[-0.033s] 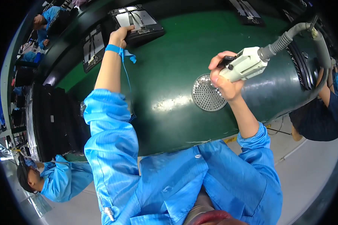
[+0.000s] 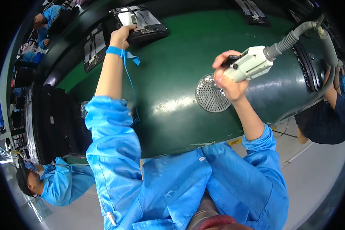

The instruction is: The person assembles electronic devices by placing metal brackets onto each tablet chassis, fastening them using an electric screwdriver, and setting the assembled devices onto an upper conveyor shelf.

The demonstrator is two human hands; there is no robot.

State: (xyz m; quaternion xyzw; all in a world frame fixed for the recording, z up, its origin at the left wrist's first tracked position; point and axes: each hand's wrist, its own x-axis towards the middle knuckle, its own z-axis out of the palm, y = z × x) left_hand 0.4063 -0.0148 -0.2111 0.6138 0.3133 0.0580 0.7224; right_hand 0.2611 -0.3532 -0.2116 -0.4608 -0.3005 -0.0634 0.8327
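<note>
My left hand (image 2: 122,34) reaches far across the green bench (image 2: 172,65) and its fingers curl over the near edge of a black flat device (image 2: 143,21) with an open silver panel. A blue wrist strap (image 2: 115,51) with a thin coiled cord hangs from that wrist. My right hand (image 2: 228,82) grips a white handheld power tool (image 2: 251,63) that trails a grey ribbed hose (image 2: 295,38). The tool's tip is hidden behind my fingers, just above a round perforated metal disc (image 2: 212,94) lying on the bench.
A second open device (image 2: 94,48) lies left of the first, and another (image 2: 253,7) at the far edge. Black stacked trays (image 2: 51,122) stand at the left. A person in a blue coat (image 2: 61,184) sits lower left; another person (image 2: 322,122) is at the right.
</note>
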